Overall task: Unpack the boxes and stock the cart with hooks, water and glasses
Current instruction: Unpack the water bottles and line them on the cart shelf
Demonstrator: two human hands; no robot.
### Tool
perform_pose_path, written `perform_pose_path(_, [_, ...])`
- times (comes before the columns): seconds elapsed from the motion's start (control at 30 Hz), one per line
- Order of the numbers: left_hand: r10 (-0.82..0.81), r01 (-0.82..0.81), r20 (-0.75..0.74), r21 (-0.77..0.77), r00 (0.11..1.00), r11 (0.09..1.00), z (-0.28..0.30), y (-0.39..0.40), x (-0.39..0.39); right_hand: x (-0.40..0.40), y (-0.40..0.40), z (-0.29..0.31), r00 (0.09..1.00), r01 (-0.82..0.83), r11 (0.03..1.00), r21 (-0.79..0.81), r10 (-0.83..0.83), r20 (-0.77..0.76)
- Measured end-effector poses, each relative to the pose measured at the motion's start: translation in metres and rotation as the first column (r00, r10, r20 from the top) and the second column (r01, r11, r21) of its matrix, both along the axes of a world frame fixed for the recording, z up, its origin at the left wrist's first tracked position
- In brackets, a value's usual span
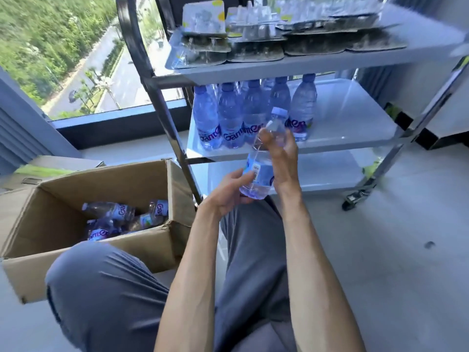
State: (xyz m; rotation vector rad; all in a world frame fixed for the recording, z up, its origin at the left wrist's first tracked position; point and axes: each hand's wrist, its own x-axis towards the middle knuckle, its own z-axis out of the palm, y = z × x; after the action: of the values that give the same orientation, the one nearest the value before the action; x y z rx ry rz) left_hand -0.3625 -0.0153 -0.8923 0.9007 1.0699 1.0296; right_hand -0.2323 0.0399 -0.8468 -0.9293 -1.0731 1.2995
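A water bottle (264, 158) with a pale blue cap and blue label is held in the air between both hands, tilted so the cap points up and away from the person. The left hand (228, 193) holds the lower part of it: the fingers are curled under the base and the thumb lies on the label near the barcode. The right hand (281, 161) holds the upper part from the right side, with the fingers bent around the clear shoulder of the bottle and the fingertips (265, 134) just below the neck. Just beyond these fingertips, on the middle shelf (355, 118) of the cart (162, 102), a group of standing bottles (251, 113) of the same kind is placed close together at the left part of the shelf. Above the hands, the top shelf (418, 44) carries flat blister packs (253, 34), some stacked; what is inside them is too blurred to tell. To the left of the left hand, an open cardboard box (142, 247) stands on the floor, and several more bottles (121, 219) lie on their sides inside it. Below the hands the knees of the person, in grey trousers (106, 288), are seen.
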Motion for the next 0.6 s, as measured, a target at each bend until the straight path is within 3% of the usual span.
perform_pose_path(0.13, [0.069, -0.069, 0.0, -0.016, 0.998, 0.997, -0.002, -0.009, 0.005, 0.003, 0.004, 0.004, 0.986, 0.158, 0.982, -0.105, -0.162, -0.026])
perform_pose_path(0.23, [0.029, -0.003, 0.185, -0.143, 0.982, 0.99, -0.003, -0.012, -0.001, 0.014, 0.009, 0.004, 0.986, -0.009, 0.997, -0.073, -0.004, -0.168])
perform_pose_path(0.33, [-0.087, 0.099, 0.208, -0.05, 0.974, 0.994, -0.006, -0.006, -0.003, 0.017, 0.01, 0.006, 0.981, -0.069, 0.998, 0.002, 0.068, -0.182])
perform_pose_path(0.4, [-0.091, 0.092, 0.178, 0.004, 0.98, 0.996, -0.008, 0.001, 0.0, 0.014, 0.013, 0.006, 0.997, -0.047, 0.999, 0.02, 0.048, -0.067])
perform_pose_path(0.5, [0.051, -0.055, 0.127, 0.028, 0.991, 0.998, -0.011, 0.017, 0.008, 0.011, 0.02, 0.005, 0.979, 0.058, 0.998, -0.039, -0.049, 0.2])
perform_pose_path(0.6, [0.222, -0.225, 0.036, 0.075, 0.974, 0.972, -0.014, 0.035, 0.03, 0.017, 0.024, -0.001, 0.812, 0.238, 0.962, -0.137, -0.12, 0.571])
